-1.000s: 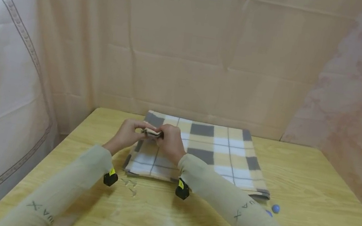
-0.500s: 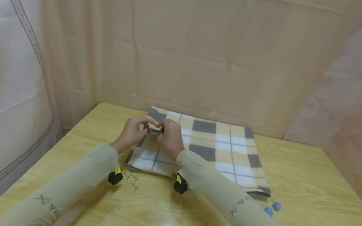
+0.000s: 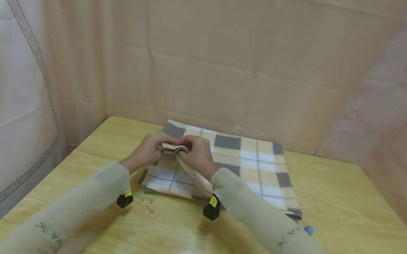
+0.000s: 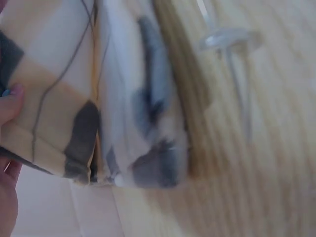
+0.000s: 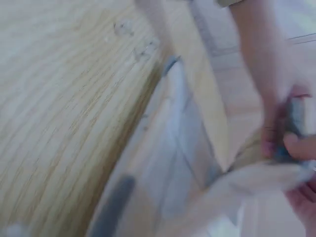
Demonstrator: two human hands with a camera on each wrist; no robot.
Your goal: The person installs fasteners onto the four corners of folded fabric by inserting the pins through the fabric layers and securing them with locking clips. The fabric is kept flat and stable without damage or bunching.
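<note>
From the head view, the left hand and right hand each pinch a raised corner of the checked blanket lying folded on the table — best kept level, edges matched. The left wrist view shows stacked layers; the right wrist view is blurred, fingers closed on cloth.
</note>
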